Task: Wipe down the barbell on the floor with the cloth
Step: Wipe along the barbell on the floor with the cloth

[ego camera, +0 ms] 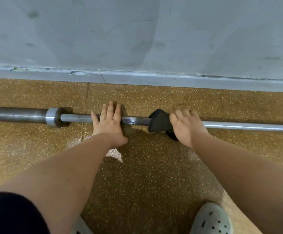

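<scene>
A steel barbell [238,126] lies across the speckled brown floor, parallel to the wall, with a collar [52,117] and thick sleeve at the left. My left hand [109,123] rests flat on the shaft just right of the collar, fingers spread and pointing at the wall. A dark cloth [160,122] is draped over the shaft right of that hand. My right hand [185,125] presses on the cloth's right part, fingers blurred and curled over the bar. A short dark stretch of shaft shows between the two hands.
A grey wall with a low ledge [154,79] runs just beyond the bar. My grey perforated shoe [211,220] stands at the lower right, and a dark trouser leg [10,215] fills the lower left corner. Bare floor lies between my arms.
</scene>
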